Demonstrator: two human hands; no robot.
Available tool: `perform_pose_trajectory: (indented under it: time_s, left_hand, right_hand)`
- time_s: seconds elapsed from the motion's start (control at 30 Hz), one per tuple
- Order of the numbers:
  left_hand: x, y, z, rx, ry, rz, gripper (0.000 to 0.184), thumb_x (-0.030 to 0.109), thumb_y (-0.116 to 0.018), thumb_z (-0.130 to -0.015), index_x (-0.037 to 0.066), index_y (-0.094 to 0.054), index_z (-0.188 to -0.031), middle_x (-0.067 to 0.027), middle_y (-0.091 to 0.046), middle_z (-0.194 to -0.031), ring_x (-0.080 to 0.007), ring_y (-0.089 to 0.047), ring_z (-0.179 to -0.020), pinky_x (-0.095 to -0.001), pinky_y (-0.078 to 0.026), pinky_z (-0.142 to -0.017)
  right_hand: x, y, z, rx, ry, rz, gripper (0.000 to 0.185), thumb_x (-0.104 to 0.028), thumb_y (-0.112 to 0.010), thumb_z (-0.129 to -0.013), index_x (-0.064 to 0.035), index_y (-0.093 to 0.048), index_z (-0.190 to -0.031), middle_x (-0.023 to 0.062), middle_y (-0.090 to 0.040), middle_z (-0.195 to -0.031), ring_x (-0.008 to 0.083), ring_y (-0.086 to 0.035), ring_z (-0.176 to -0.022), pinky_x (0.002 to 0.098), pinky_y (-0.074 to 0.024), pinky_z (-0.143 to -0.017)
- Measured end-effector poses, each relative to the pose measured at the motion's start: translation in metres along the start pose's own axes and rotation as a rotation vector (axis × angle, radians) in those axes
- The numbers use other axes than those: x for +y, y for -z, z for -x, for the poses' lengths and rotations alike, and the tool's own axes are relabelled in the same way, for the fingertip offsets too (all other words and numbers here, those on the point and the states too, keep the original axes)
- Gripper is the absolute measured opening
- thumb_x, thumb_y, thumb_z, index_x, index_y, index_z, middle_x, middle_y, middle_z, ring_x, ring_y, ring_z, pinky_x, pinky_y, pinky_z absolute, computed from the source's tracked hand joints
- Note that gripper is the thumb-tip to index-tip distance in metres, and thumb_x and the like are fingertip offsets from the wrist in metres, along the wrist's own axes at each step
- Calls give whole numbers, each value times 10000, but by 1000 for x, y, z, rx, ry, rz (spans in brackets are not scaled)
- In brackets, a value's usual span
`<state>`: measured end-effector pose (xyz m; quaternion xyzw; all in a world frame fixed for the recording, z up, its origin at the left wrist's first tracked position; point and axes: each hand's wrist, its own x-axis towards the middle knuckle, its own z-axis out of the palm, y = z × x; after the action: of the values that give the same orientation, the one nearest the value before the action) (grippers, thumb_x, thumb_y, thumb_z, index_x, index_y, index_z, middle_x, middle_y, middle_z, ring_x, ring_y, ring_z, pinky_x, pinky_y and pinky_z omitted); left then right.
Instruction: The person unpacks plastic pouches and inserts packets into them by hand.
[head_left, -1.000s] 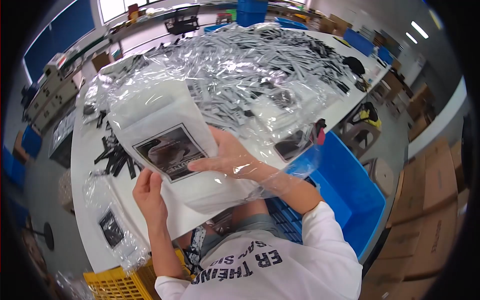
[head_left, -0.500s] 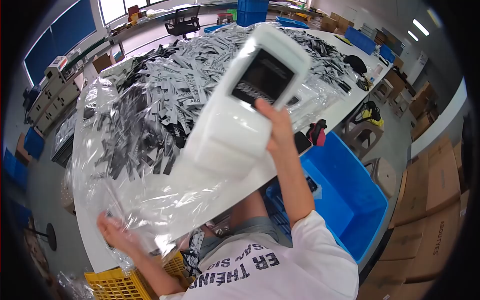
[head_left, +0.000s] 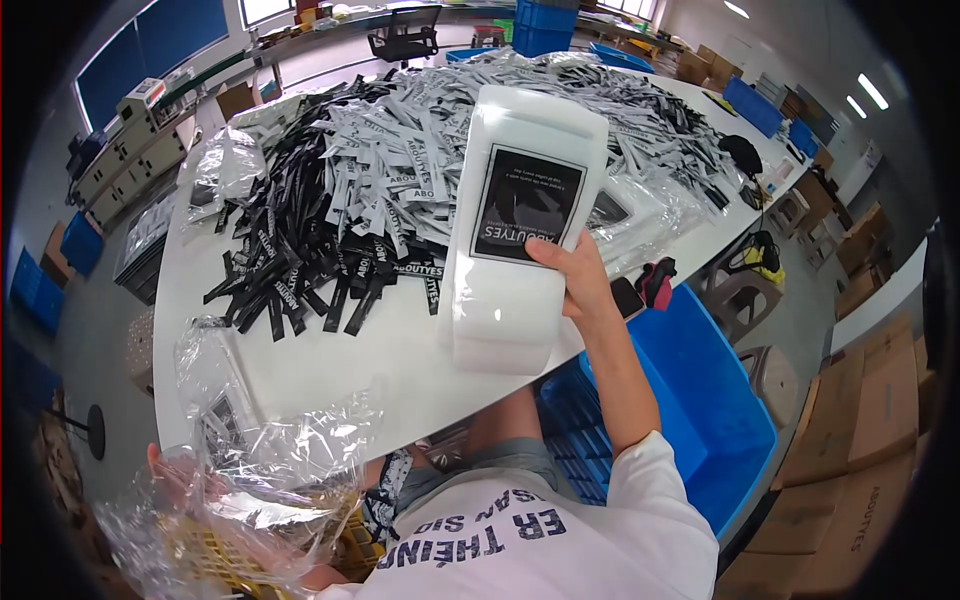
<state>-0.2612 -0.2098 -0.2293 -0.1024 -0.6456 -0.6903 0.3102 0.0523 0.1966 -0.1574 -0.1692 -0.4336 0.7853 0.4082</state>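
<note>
My right hand grips a thick white soft pack, its thumb on the black label printed ABOUTYES. The pack is held tilted above the table's front part. At the lower left, my left hand shows blurred behind crumpled clear plastic film; its fingers look spread apart. That film hangs over the table's front left edge and across my left forearm. A flat clear-wrapped item with a dark label lies beside it.
Black and white printed strips are heaped on the white table. More film-wrapped packs lie right of the heap. A blue bin stands at my right, a yellow basket at my lower left. Cardboard boxes are stacked far right.
The large film sheet has been drawn off the strips toward the lower left with my left hand. My right hand has turned the white pack more upright.
</note>
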Motion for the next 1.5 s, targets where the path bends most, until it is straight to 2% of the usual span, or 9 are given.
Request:
perform_pose_trajectory:
  time_s: [0.6,0.73,0.8,0.9,1.03,1.2,1.37,1.47,1.5]
  left_hand:
    - [10,6,16,-14,11,-1,349,203,-485,-964,20,-518,-1259,-6,-538,-754,-107,-499,-642,-238,-429,-577]
    - [13,5,19,-31,15,3,352,199,-489,-963,21,-515,-1266,-2,-534,-747,-102,-494,-637,-235,-427,-575]
    - [14,5,18,-39,10,7,354,197,-491,-963,21,-514,-1270,-1,-532,-744,-100,-492,-634,-234,-426,-573]
    - [17,5,16,-47,1,12,357,193,-494,-962,22,-511,-1275,2,-529,-739,-96,-488,-630,-232,-424,-571]
    - [22,11,16,-37,-14,-4,362,189,-498,-961,23,-508,-1282,6,-525,-732,-91,-483,-625,-229,-422,-568]
    - [25,19,14,-30,-13,-30,368,183,-503,-959,25,-504,-1291,10,-520,-724,-84,-477,-619,-225,-419,-565]
    - [28,17,17,-69,15,-27,374,177,-508,-958,26,-500,-1301,15,-515,-716,-78,-470,-613,-222,-416,-561]
    - [34,5,22,-142,69,35,379,174,-511,-957,27,-497,-1306,18,-512,-711,-74,-467,-609,-219,-415,-559]
    - [36,-3,25,-207,56,40,380,173,-512,-957,27,-497,-1308,19,-511,-710,-73,-465,-607,-219,-414,-559]
  right_hand:
    - [42,14,-7,-124,-173,302,628,-105,-752,-756,13,-464,-1301,103,-608,-1158,186,-593,-999,327,-482,-861]
    - [18,-3,-38,-460,-374,569,643,-130,-760,-754,7,-468,-1310,87,-606,-1172,169,-582,-1013,311,-467,-874]
    - [4,-34,-57,-730,-635,625,690,-182,-758,-748,-30,-443,-1343,78,-595,-1177,170,-560,-1024,306,-471,-850]
    - [48,-59,-94,-1193,-718,798,711,-203,-748,-731,-29,-433,-1344,90,-598,-1136,165,-538,-1019,325,-465,-828]
    - [119,-77,-112,-1337,-459,1431,690,-216,-741,-742,-13,-436,-1326,119,-572,-1154,216,-530,-1046,350,-461,-841]
    - [152,-80,-119,-1295,-271,1730,667,-231,-733,-755,8,-439,-1304,155,-540,-1177,280,-519,-1079,381,-456,-857]
    - [141,-97,-105,-1173,-40,1761,647,-247,-724,-768,28,-443,-1282,192,-507,-1199,344,-509,-1112,412,-451,-873]
    - [91,-126,-68,-933,343,1478,637,-256,-719,-776,40,-445,-1269,214,-488,-1213,383,-503,-1132,431,-448,-883]
    - [74,-134,-45,-834,533,1314,623,-324,-659,-833,-3,-428,-1313,186,-458,-1293,358,-465,-1181,431,-409,-951]
